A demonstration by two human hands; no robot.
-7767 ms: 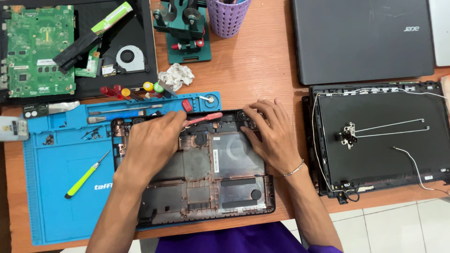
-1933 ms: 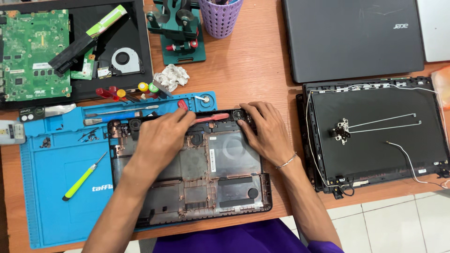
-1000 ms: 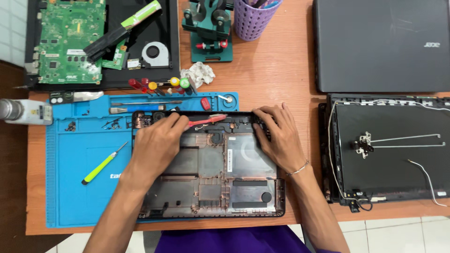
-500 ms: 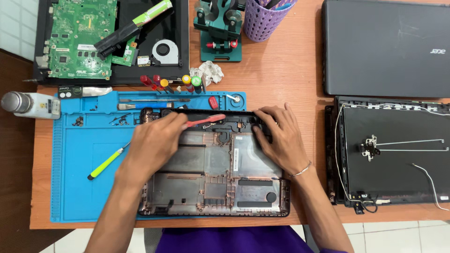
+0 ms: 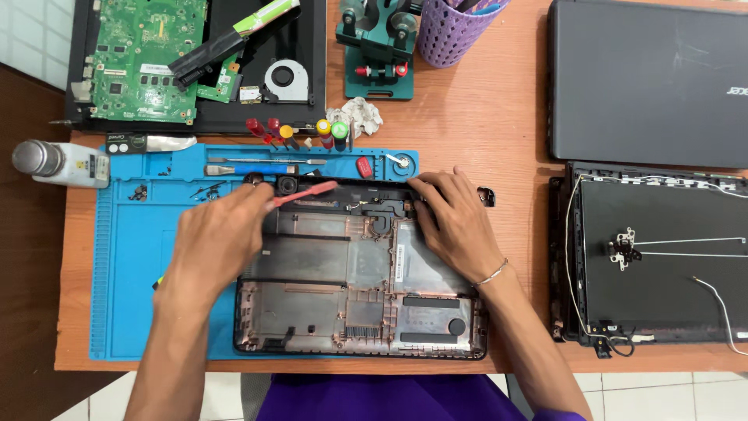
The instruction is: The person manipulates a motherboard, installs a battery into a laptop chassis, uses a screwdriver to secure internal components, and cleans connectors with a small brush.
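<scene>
left hand (image 5: 214,245) shifted left, gripping red pry tool (image 5: 304,193)

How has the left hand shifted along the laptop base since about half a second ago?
Yes. The left hand slid leftward toward the laptop base's left edge, holding the red pry tool.

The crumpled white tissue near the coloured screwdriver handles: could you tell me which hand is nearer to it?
The right hand; it lies below and right of the tissue. The left hand sits farther, down-left.
</scene>
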